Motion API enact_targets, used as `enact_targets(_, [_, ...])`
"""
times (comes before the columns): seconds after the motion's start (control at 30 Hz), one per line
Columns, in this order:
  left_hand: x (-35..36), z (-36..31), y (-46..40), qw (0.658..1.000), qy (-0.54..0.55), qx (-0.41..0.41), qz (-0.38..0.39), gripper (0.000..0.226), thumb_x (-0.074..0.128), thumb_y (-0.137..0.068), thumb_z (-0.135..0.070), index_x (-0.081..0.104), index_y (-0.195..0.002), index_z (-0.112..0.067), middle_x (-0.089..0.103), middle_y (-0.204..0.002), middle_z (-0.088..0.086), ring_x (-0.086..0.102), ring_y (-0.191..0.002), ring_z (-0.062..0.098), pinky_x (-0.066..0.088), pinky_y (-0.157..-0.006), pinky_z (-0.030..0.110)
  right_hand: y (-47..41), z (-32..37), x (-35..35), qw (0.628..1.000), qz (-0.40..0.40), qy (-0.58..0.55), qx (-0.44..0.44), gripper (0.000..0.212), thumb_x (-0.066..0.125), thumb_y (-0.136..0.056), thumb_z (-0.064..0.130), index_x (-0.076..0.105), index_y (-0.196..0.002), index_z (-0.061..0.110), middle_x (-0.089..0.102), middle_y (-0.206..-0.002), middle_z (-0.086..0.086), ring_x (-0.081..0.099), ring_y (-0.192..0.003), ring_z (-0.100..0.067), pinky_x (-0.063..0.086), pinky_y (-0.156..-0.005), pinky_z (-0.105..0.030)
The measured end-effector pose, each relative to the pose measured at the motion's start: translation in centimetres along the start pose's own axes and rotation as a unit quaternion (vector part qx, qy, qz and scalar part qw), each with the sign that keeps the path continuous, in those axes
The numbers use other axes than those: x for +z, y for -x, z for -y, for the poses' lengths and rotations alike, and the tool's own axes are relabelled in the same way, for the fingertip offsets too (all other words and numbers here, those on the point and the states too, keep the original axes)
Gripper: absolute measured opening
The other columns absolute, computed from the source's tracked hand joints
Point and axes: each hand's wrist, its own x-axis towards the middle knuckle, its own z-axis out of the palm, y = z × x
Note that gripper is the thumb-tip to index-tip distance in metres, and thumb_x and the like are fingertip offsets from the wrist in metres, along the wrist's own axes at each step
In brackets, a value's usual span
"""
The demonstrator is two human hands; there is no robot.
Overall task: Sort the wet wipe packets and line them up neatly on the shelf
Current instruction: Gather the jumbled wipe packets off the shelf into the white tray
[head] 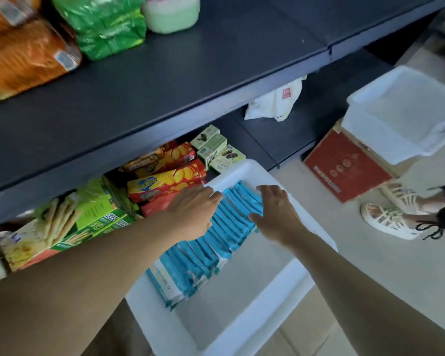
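Observation:
A row of several blue wet wipe packets (216, 235) stands on edge inside a white plastic bin (254, 312) on the floor in front of the shelving. My left hand (193, 211) lies on the row's left side with straight fingers touching the packet tops. My right hand (275, 214) is at the row's right side, its fingers spread and its thumb against the packets. The two hands flank the far half of the row. The dark upper shelf (190, 80) above has a wide bare stretch.
Biscuit boxes (165, 176) and green cracker boxes (93, 214) fill the lower shelf left of the bin. Orange and green bags (100, 24) sit on the upper shelf's left. Another white bin (401, 111) rests on a red carton (344, 168). A person's sandalled feet (391, 214) stand at right.

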Motion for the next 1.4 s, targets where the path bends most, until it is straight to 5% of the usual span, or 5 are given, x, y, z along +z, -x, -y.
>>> enact_targets(0.27, [-16.8,0.9,11.1,0.985,0.103,-0.132,-0.038,0.033,0.051,-0.092,-0.032,0.047,-0.121,-0.017,0.058,-0.117,0.004,0.056,-0.11,0.027,0.048,-0.082,0.035,7.5,10.4,-16.1,0.982,0.018,0.097,-0.158,0.051,0.055,-0.091,0.026,0.037,-0.138,0.015,0.039,-0.139,-0.006,0.039,-0.128,-0.026,0.039,-0.102,-0.036])
enact_targets(0.57, [-36.2,3.4,24.7,0.955,0.089,-0.221,-0.175,0.038,0.052,-0.092,-0.04,0.047,-0.126,-0.022,0.057,-0.123,0.003,0.053,-0.113,0.027,0.043,-0.08,0.033,15.1,22.7,-34.7,0.948,-0.087,0.121,-0.281,0.055,0.057,-0.092,0.033,0.035,-0.14,0.018,0.038,-0.142,-0.005,0.042,-0.127,-0.026,0.043,-0.098,-0.04])
enact_targets(0.9, [-48.0,7.5,34.4,0.911,0.081,-0.286,-0.287,0.033,0.056,-0.088,-0.04,0.052,-0.119,-0.031,0.062,-0.118,-0.003,0.056,-0.111,0.021,0.047,-0.085,0.036,17.9,33.7,-46.0,0.911,-0.183,0.121,-0.35,0.045,0.061,-0.087,0.028,0.047,-0.127,0.013,0.048,-0.128,-0.009,0.048,-0.119,-0.028,0.044,-0.095,-0.042])
enact_targets(1.27, [-52.3,19.2,36.7,0.891,0.091,-0.298,-0.33,0.035,0.057,-0.088,-0.043,0.052,-0.12,-0.03,0.059,-0.117,-0.006,0.054,-0.107,0.016,0.047,-0.088,0.036,11.1,43.2,-48.9,0.954,-0.228,0.051,-0.186,0.055,0.048,-0.094,0.046,0.033,-0.134,0.011,0.051,-0.128,-0.012,0.053,-0.11,-0.029,0.041,-0.076,-0.031])
enact_targets(1.4, [-52.0,24.2,37.3,0.893,0.073,-0.306,-0.321,0.034,0.055,-0.09,-0.042,0.051,-0.121,-0.03,0.055,-0.126,-0.007,0.051,-0.114,0.016,0.046,-0.089,0.034,7.6,46.4,-47.9,0.976,-0.203,0.022,-0.077,0.076,0.043,-0.09,0.06,0.019,-0.143,0.012,0.046,-0.138,-0.013,0.049,-0.12,-0.032,0.045,-0.094,-0.039])
